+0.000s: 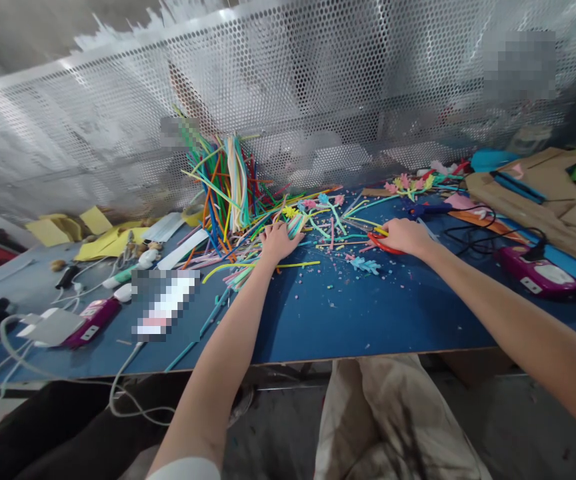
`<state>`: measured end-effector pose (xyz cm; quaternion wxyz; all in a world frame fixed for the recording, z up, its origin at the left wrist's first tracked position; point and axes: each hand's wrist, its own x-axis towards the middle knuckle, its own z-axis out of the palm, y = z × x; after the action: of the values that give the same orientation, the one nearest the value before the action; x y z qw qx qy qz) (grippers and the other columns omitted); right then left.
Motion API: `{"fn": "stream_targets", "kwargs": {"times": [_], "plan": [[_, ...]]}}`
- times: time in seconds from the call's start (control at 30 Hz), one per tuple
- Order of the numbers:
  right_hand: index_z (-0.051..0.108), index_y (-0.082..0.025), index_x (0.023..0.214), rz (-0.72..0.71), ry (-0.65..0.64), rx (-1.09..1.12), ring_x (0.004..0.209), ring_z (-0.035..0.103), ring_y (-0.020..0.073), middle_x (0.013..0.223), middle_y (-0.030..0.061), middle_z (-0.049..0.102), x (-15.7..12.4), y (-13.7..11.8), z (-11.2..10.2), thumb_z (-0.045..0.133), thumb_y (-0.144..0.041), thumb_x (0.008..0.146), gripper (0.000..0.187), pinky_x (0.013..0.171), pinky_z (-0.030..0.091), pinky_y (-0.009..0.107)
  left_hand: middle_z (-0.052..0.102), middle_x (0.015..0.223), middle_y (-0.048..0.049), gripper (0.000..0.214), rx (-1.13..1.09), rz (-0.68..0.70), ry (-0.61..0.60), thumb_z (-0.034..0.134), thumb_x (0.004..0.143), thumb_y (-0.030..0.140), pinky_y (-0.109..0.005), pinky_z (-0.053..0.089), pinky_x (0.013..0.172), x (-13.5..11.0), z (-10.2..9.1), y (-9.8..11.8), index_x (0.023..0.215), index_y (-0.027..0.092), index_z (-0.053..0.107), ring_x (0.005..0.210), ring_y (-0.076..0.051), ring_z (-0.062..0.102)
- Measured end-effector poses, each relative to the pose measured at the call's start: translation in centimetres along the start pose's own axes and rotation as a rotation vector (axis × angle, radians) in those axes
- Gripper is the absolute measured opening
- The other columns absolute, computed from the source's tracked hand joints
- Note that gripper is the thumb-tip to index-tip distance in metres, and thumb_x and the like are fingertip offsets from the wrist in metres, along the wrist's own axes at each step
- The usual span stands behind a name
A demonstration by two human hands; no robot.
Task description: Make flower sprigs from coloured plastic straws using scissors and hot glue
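My left hand point(279, 241) lies over a bundle of pastel pipe cleaners, its fingers curled around them. Their ends point(296, 225) stick out near the thumb, and more stems point(242, 275) run out below the wrist. To the right, my right hand point(407, 237) is closed on red-handled scissors point(385, 247); the blades are hard to make out. Between the hands lie twisted pastel pipe-cleaner sprigs point(335, 217) and small cut bits. A light blue fuzzy sprig point(365, 265) rests below the scissors. One yellow-green stem point(263, 265) crosses under my left forearm.
Many coloured pipe cleaners point(218, 200) lean against the perforated metal panel point(338, 87). On the left are yellow sheets point(113, 243), a phone point(165, 305) with cable, and a purple power strip point(93, 321). At right are another purple strip point(543, 272), a glue gun point(431, 209) and cardboard point(563, 207).
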<state>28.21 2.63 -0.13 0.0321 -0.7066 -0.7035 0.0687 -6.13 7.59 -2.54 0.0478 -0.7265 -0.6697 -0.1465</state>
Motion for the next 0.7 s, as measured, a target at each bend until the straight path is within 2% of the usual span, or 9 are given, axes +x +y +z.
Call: {"fn": "stream_targets", "kwargs": {"times": [0.13,0.37,0.57,0.7], "plan": [[0.077,-0.023,0.11,-0.01,0.008,-0.013,0.093,0.072,0.0348,0.101,0.0154,0.077,-0.12,-0.02,-0.18,0.054,-0.075,0.082,0.063,0.077,0.053,0.041,0.04,0.16,-0.0104,0.068,-0.031,-0.034,0.098,0.044,0.092,0.069,-0.057,0.036,0.111,-0.08,-0.2,0.06,0.142,0.024,0.053,0.141,-0.039,0.037],[0.077,-0.023,0.112,0.003,0.011,-0.012,0.095,0.072,0.0352,0.102,0.0163,0.076,-0.47,-0.22,-0.43,0.05,-0.071,0.086,0.061,0.078,0.053,0.042,0.058,0.145,-0.0151,0.072,0.01,-0.056,-0.079,0.043,0.088,0.075,-0.061,0.031,0.112,0.35,-0.06,-0.02,0.135,0.022,0.058,0.141,-0.04,0.038],[0.077,-0.02,0.111,0.001,0.012,-0.013,0.095,0.072,0.0346,0.102,0.0179,0.076,-0.33,-0.22,-0.3,0.053,-0.071,0.085,0.062,0.079,0.052,0.04,0.051,0.154,-0.0107,0.072,0.023,-0.053,-0.082,0.043,0.088,0.075,-0.062,0.029,0.114,0.27,0.1,0.06,0.137,0.025,0.058,0.144,-0.041,0.036],[0.077,-0.022,0.11,-0.006,0.011,-0.013,0.095,0.072,0.0355,0.102,0.0166,0.076,-0.24,-0.17,-0.23,0.052,-0.072,0.085,0.061,0.079,0.052,0.042,0.048,0.155,-0.0117,0.074,0.032,-0.05,-0.031,0.044,0.089,0.074,-0.061,0.033,0.111,0.04,0.15,0.16,0.142,0.024,0.054,0.14,-0.041,0.04]]}}
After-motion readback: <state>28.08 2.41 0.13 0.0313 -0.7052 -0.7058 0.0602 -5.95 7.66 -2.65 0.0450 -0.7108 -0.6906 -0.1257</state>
